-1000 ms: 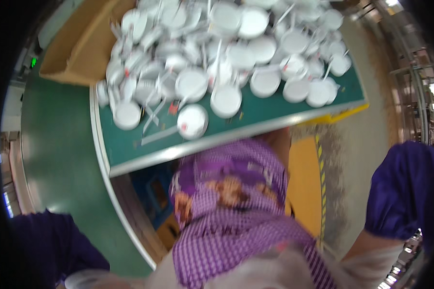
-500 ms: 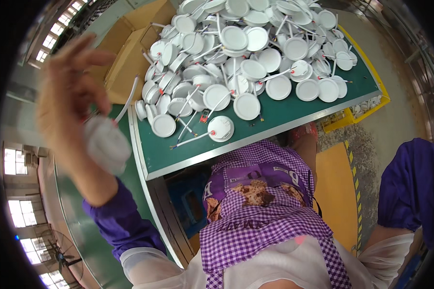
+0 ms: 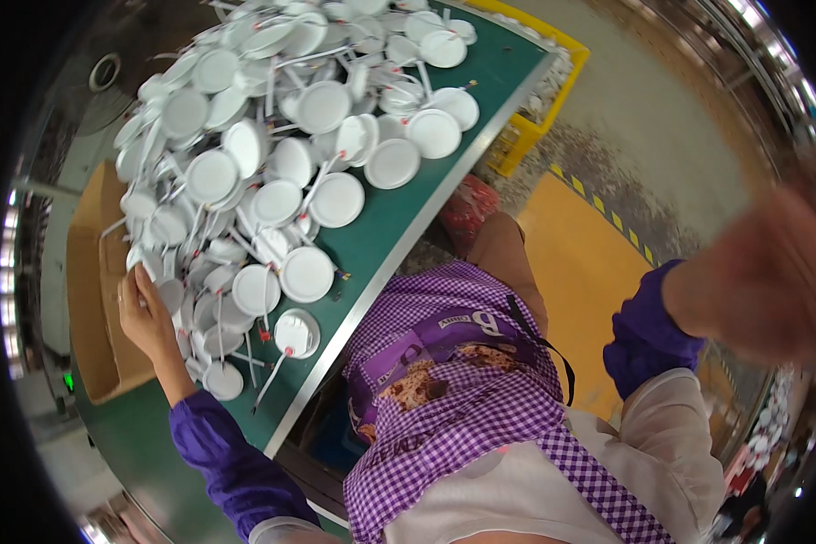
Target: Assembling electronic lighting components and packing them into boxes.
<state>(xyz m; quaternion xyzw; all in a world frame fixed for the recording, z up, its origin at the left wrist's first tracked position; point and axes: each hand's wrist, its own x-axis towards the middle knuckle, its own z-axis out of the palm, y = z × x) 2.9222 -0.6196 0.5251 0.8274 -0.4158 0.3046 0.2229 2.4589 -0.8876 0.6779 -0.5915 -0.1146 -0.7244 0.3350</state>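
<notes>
A big heap of round white downlights point(image 3: 335, 199), with short white cables and small red parts, covers the green tabletop point(image 3: 408, 213). My left hand point(image 3: 150, 317) is at the heap's left edge, beside the cardboard box. Its fingers are stretched out and touch or nearly touch the white discs there; I make out no lamp in its grip. One downlight point(image 3: 296, 333) lies back side up near the table's front edge, its cable pointing toward me. Away from the table, at the far right, my right hand point(image 3: 762, 272) is raised and smeared by motion, its fingers unreadable.
An open cardboard box point(image 3: 100, 299) stands left of the heap. Past the table's right edge is a yellow crate point(image 3: 526, 136) with small white pieces inside. A yellow floor panel point(image 3: 562, 263) bordered by striped tape point(image 3: 607, 213) lies to my right.
The view has swung, so the table now sits further left and tilted. My left hand, earlier raised with a blurred white downlight, is now down at the heap. My right hand has come into view.
</notes>
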